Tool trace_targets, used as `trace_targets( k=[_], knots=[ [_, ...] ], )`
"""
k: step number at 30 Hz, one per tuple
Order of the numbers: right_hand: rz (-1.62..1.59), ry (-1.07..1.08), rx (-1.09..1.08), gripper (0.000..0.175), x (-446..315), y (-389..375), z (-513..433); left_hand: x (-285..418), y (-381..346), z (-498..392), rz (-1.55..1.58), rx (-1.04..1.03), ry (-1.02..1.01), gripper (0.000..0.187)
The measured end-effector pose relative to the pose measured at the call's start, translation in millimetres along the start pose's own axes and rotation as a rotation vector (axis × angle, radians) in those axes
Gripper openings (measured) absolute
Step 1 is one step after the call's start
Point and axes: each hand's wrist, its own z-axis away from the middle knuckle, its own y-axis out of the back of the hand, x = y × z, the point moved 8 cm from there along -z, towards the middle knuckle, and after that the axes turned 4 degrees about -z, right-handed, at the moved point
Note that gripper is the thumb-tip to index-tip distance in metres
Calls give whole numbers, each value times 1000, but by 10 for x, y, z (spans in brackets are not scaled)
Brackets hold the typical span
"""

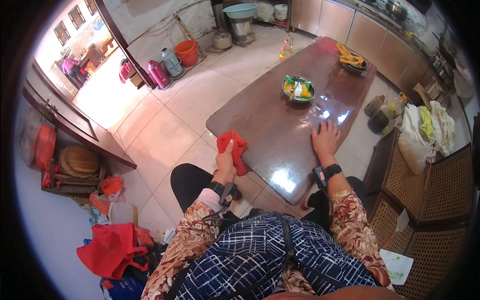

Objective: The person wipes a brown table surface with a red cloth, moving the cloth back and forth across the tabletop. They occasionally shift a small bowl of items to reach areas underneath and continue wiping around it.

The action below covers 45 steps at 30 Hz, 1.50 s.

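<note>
My left hand [226,159] grips a bunched red cloth [237,144] at the left edge of a dark brown tabletop [258,123]. Part of the cloth hangs over that edge. On the table's right side my right hand [325,139] lies flat, palm down and fingers spread, holding nothing. Beyond it stands a metal bowl [314,95] with green and yellow packets [298,88] inside. At the far end, yellow cloth or gloves [348,56] rest over a second bowl [356,68]. Bright glare shows on the glossy surface.
An oil bottle [286,48] stands on the floor past the table. Thermos flasks [159,74] and an orange bucket [186,53] line the wall. Rattan-backed seating [446,187] flanks my right side. A red bag [108,249] lies to my left. Someone [71,69] is in the far room.
</note>
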Motion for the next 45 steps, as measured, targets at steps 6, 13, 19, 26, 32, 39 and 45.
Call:
trace_targets(
  k=[6,13,19,26,32,39,45],
  knots=[
    [-10,-6,-12,59,-20,27,1,449,409,-866,-174,247,-225,37],
    [-28,-19,-10,61,-17,49,-10,1797,14,-821,-337,-67,-634,35],
    [-41,5,28,57,-41,17,-17,1543,-1077,-335,-1394,-356,-879,100],
    [-39,-12,-8,56,-55,63,-16,648,-1376,91,-1940,-483,-948,114],
    [-17,-23,-33,58,-82,33,-32,263,-1784,174,-1782,-993,-1042,103],
    [4,-2,-48,59,-72,33,-30,275,-2612,-1058,-1831,-731,-1022,96],
    [6,-18,-76,59,-72,56,-40,313,-2716,-1529,-1963,-543,-872,93]
  ],
)
